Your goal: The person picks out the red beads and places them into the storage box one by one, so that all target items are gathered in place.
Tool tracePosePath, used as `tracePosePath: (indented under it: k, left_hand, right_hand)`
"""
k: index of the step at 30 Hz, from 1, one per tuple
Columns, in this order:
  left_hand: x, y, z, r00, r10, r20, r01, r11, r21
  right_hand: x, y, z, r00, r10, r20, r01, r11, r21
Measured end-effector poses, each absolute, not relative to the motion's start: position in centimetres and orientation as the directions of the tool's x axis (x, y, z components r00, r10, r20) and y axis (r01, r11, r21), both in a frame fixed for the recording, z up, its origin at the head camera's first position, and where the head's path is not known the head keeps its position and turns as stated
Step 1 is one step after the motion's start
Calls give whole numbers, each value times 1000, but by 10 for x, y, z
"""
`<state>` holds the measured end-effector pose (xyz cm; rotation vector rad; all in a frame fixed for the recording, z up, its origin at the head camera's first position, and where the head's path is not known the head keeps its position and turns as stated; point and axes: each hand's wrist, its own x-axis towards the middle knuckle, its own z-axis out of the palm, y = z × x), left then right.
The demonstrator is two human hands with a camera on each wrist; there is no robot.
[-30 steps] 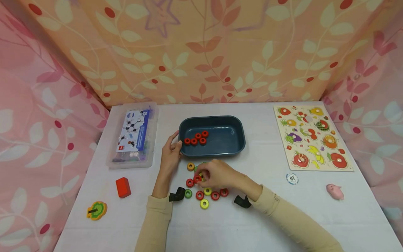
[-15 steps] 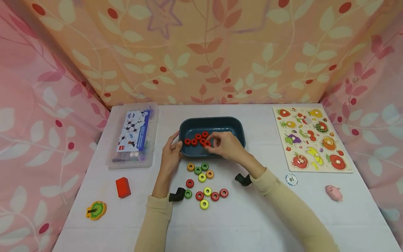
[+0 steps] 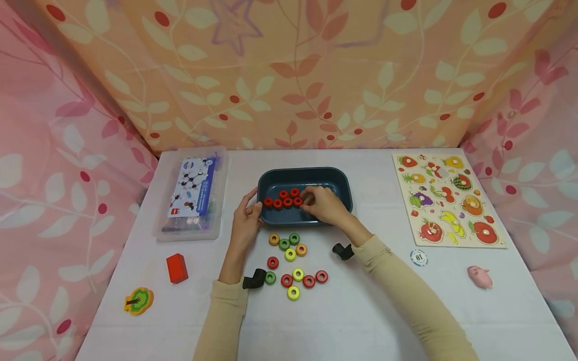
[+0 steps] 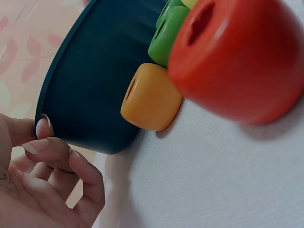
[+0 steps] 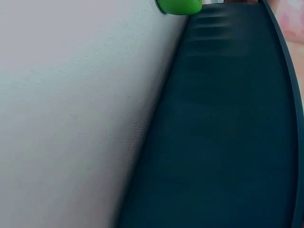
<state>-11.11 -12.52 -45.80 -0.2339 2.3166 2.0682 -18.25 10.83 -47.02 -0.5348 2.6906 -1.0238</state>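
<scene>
My left hand [image 3: 244, 218] grips the left end of the dark blue tray [image 3: 340, 213], its thumb near the rim; in the left wrist view the fingers [image 4: 90, 183] curl beside the tray wall. My right hand [image 3: 326, 204] reaches into the tray, with thumb and fingertips at the right side of a red bead [image 3: 298, 201]. Several other red beads [image 3: 277, 203] lie to its left on the tray floor. In front of the tray are loose orange [image 3: 274, 239], green [image 3: 294, 238], yellow [image 3: 293, 293] and red beads [image 3: 322, 276]. The right wrist view hides the right hand's fingers.
A clear plastic case [image 3: 189, 193] lies at the left, with a red block [image 3: 176, 268] and a tree toy [image 3: 139, 301] nearer. On the right are a fruit puzzle board [image 3: 438, 220], a poker chip [image 3: 419, 257] and a pink pig [image 3: 480, 277]. Black wrist cameras [image 3: 343, 251] sit beside the cuffs.
My right hand carried a red bead from the table into the tray and set it against the other red ones. The left hand stays on the tray's left end.
</scene>
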Motion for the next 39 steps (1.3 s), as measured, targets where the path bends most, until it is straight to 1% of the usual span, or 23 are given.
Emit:
tracePosePath:
  k: [6,10,15,19,23,27,31,33,35,39]
  left_hand:
    - [-110,-125,-457,-988,-89,-128,-138,111,984]
    - [-110,-126,-457,-987,-88,-131,-140,116,983]
    - [-110,-125,-457,-990,-87,-114,-123,115,986]
    - [-110,-126,-457,-991,-84,-103,-112,113,987]
    - [-111,-126,-458,-992,-78,-104,-112,107,988]
    - [-111,-127,-458,-991,-82,-105,-113,107,988]
    - [-111,-128,-458,-992,-78,-100,-108,110,988]
    - [-111,-128,-458,-993,-74,-97,-104,109,989]
    - [-111,-127,-458,-993,-71,-96,-103,107,989]
    - [-111,-127,-459,-993,-71,-94,-102,106,989]
  right_hand:
    - [-180,109,-469,-903,-429,-16,-292,641,-710]
    - [-173,108,-464,-889,-455,54,-345,589,-731]
    - [-153,102,-451,-824,-543,165,-469,488,-736]
    - [-135,96,-442,-765,-614,195,-537,440,-720]
    - [-122,91,-440,-725,-676,134,-534,428,-729]
    - [-112,84,-447,-670,-742,-8,-511,470,-720]
    - [-101,74,-460,-618,-774,-136,-497,519,-695]
    - [-97,70,-467,-602,-783,-157,-503,525,-687]
    - [-93,66,-472,-594,-790,-148,-517,517,-682]
    - [-90,61,-480,-602,-791,-111,-536,503,-678]
